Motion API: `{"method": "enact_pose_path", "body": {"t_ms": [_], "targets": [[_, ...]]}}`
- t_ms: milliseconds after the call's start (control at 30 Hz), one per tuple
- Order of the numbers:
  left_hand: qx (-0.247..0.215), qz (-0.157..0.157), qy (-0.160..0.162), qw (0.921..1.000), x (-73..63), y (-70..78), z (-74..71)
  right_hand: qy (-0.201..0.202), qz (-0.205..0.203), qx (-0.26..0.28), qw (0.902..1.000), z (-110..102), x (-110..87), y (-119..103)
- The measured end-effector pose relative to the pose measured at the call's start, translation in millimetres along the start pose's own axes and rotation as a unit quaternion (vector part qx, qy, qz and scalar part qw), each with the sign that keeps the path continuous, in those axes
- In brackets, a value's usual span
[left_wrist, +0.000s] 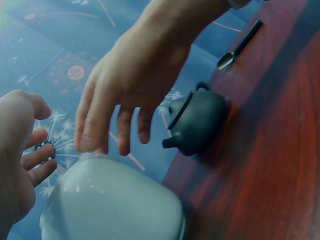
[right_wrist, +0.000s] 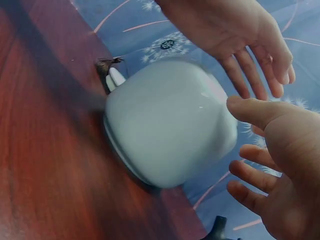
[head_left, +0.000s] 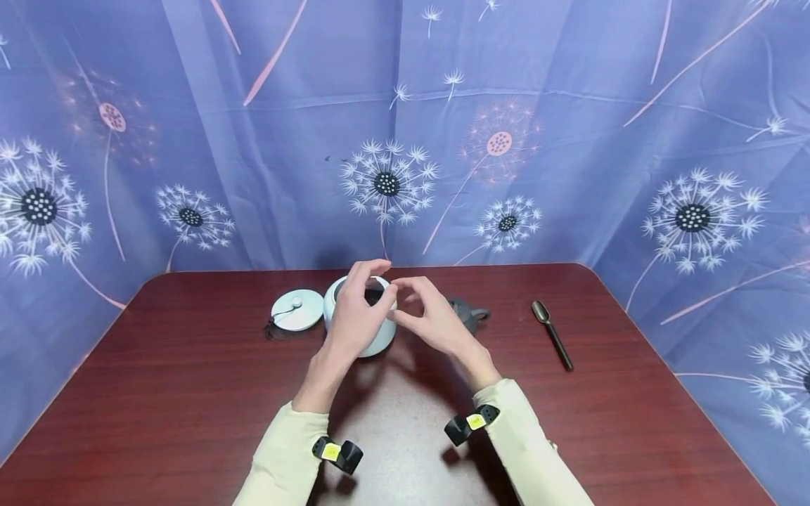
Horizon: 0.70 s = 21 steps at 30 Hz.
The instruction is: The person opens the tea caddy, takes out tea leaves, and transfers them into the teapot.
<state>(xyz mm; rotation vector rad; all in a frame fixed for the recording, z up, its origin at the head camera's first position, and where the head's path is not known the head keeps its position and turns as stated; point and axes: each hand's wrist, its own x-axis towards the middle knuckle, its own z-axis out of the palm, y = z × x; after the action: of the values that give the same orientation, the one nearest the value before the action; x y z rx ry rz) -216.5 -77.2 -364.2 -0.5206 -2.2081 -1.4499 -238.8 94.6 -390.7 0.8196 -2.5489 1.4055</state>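
A white jar (head_left: 378,343) stands lidless near the back of the table, with something dark showing inside its mouth. Over its rim hovers my left hand (head_left: 356,318), fingers loosely bent and holding nothing. My right hand (head_left: 438,322) faces it from the other side, its thumb and fingertips close to the jar's right rim. In the left wrist view, the right fingers hang above the jar (left_wrist: 115,200), with nothing visible between them. Both hands show relaxed, spread fingers beside the jar (right_wrist: 170,125) in the right wrist view.
Left of the jar lies its white lid (head_left: 297,310) with a knob and a dark tassel. A dark teapot (left_wrist: 200,122) stands to the right, partly behind the right hand in the head view. Further right lies a dark-handled spoon (head_left: 553,337). A patterned blue curtain (head_left: 285,176) hangs behind.
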Motion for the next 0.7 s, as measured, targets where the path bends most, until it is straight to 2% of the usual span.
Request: {"method": "enact_pose_path", "body": {"t_ms": [200, 467, 700], "targets": [[0.01, -0.018, 0.015, 0.9997, 3.8, -7.8, -15.8, -0.016, 0.011, -0.002, 0.9998, 5, -1.3, 1], [0.007, -0.058, 0.07, 0.9959, 9.1, -30.9, -41.6, -0.026, 0.008, -0.007, 0.9996, 12, -0.9, -1], [0.023, -0.097, 0.074, 0.9922, 7.5, -51.5, -55.2, -0.038, -0.001, -0.005, 0.9993, 16, -0.4, -1]]}}
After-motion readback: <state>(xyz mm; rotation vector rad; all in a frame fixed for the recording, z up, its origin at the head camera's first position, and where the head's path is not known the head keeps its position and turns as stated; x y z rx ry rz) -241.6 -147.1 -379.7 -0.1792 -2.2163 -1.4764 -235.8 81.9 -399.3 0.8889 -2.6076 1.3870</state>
